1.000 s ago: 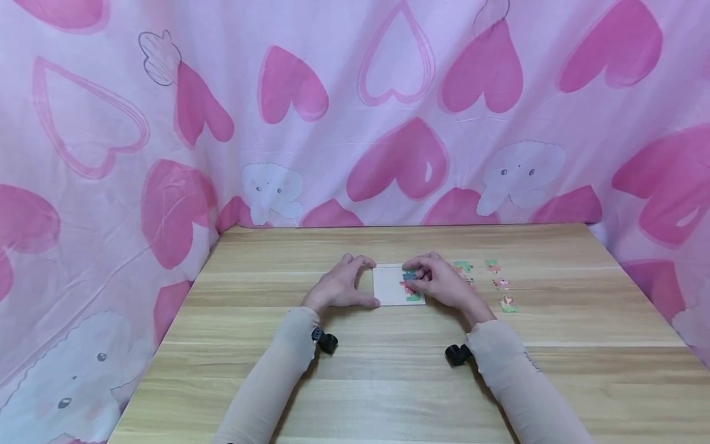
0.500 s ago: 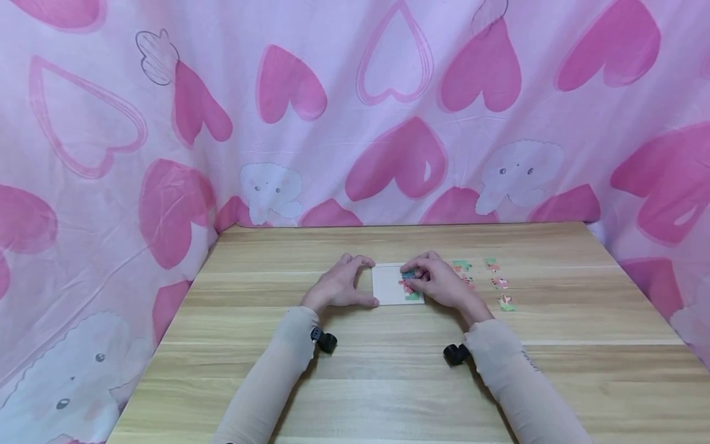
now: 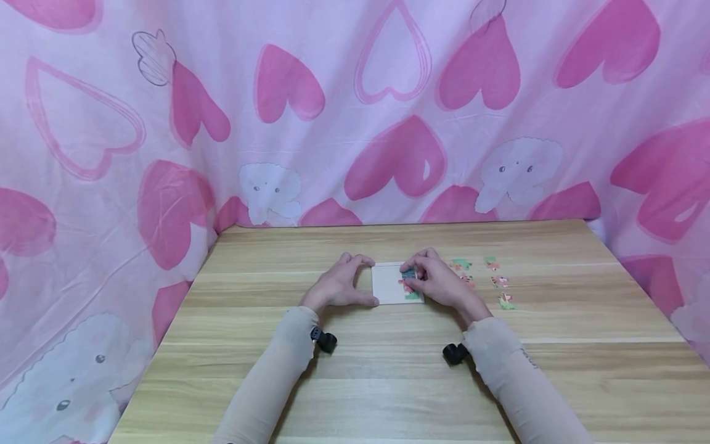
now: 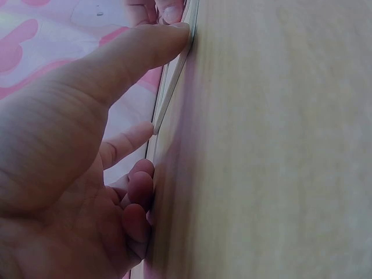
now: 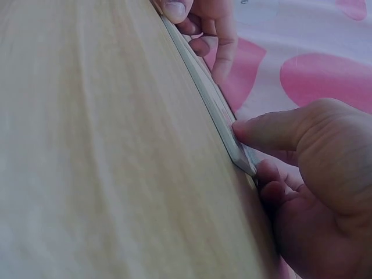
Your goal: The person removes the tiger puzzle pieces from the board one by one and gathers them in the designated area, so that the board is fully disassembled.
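Observation:
A pale, flat puzzle board (image 3: pixel 385 287) lies on the wooden table. My left hand (image 3: pixel 341 283) holds it at the left side, thumb at the near corner and index finger at the far one. Joined jigsaw pieces (image 3: pixel 411 295) in red and green cover the board's right part. Over that part, my right hand (image 3: pixel 442 280) has thumb and index finger on a blue-green jigsaw piece (image 3: pixel 409 273), partly hidden by the fingers. In the right wrist view, the thumb (image 5: pixel 261 129) rests on the board (image 5: pixel 203 87) near its corner, with other fingers curled beside the edge.
Loose jigsaw pieces lie right of the board: a green one (image 3: pixel 460 264) and a reddish one (image 3: pixel 468 280) beside the right hand. Farther right is a column of three pieces (image 3: pixel 500 282). A pink heart-print curtain (image 3: pixel 394 154) hangs behind the table.
Both hands stay at the board almost unmoved. The right fingers shift only slightly over the blue-green piece, and the whole head view drifts a little.

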The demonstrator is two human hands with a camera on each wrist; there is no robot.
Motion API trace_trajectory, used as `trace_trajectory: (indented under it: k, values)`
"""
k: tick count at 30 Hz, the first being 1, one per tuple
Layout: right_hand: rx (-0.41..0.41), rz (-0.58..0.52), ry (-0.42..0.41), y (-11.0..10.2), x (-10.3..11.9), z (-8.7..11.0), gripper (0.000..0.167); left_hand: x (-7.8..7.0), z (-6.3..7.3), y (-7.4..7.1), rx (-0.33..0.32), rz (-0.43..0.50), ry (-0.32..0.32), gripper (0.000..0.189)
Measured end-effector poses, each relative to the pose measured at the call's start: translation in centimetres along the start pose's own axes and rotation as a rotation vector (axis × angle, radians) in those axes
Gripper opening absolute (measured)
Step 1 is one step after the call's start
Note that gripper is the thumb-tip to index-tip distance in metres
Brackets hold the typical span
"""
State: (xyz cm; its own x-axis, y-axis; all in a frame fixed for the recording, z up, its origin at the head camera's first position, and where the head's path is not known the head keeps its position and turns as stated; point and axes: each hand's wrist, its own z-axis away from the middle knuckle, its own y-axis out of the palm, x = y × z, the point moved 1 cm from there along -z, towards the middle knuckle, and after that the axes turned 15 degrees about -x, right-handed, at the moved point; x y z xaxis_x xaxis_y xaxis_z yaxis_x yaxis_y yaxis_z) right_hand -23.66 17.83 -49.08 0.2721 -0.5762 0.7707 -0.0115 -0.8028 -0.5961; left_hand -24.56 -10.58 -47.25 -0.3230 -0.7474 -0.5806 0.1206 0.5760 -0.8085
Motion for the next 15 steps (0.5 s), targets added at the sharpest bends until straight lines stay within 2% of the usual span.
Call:
trace_trajectory:
  k: [5, 11, 15]
  values:
    - [0.0, 0.003, -0.007, -0.05, 0.12, -0.02, 0.022, 0.02, -0.02, 0.02, -0.004, -0.004, 0.003, 0.092]
    - [-0.012, 0.031, -0.025, 0.07, 0.01, -0.1, 0.046, -0.07, 0.0, 0.0, 0.0, 0.001, -0.003, 0.092]
    - [-0.021, 0.025, -0.002, 0.08, 0.01, -0.11, 0.05, -0.13, 0.01, -0.04, -0.001, 0.002, -0.004, 0.093]
